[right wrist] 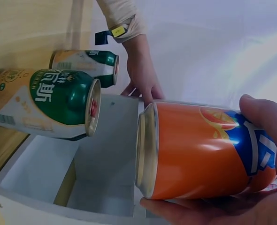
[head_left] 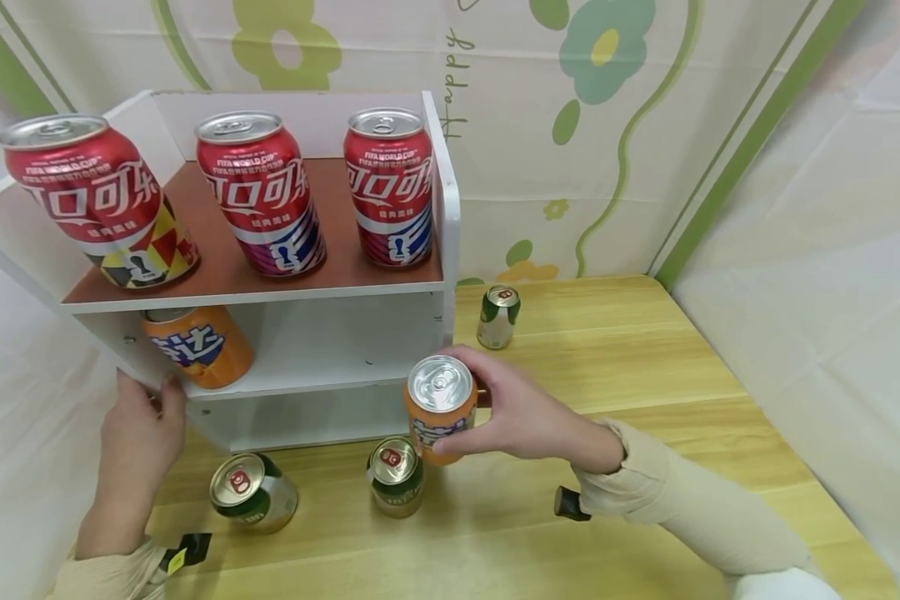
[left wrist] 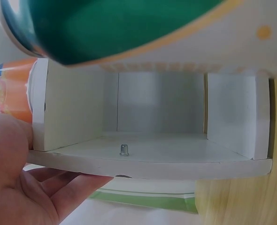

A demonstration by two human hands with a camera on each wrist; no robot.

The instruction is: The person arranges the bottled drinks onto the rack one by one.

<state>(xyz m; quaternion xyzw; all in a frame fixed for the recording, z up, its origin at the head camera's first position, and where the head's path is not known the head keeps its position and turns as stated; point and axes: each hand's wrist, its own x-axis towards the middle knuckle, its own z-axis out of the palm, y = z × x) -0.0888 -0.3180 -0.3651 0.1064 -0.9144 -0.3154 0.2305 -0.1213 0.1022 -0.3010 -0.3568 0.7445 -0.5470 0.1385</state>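
My right hand (head_left: 525, 410) holds an orange soda can (head_left: 441, 385) upright, just in front of the white shelf unit's (head_left: 337, 342) lower right corner. In the right wrist view, thumb and fingers wrap the can's (right wrist: 195, 150) sides, with its silver-rimmed end facing away from the palm. At the unit's left side, my left hand (head_left: 144, 429) grips the side panel. The left wrist view has its fingers (left wrist: 82, 192) against the panel's outer face. Another orange can (head_left: 212, 346) stands on the middle shelf, at the left end, right above the left hand.
Three red cola cans (head_left: 262, 200) stand on the brown top shelf. On the wooden table (head_left: 495, 542), a green-and-white can (head_left: 253, 493) and a second such can (head_left: 396, 477) stand before the unit. A third green-and-white can (head_left: 498, 317) is behind the right hand, near the flowered backdrop (head_left: 525, 167).
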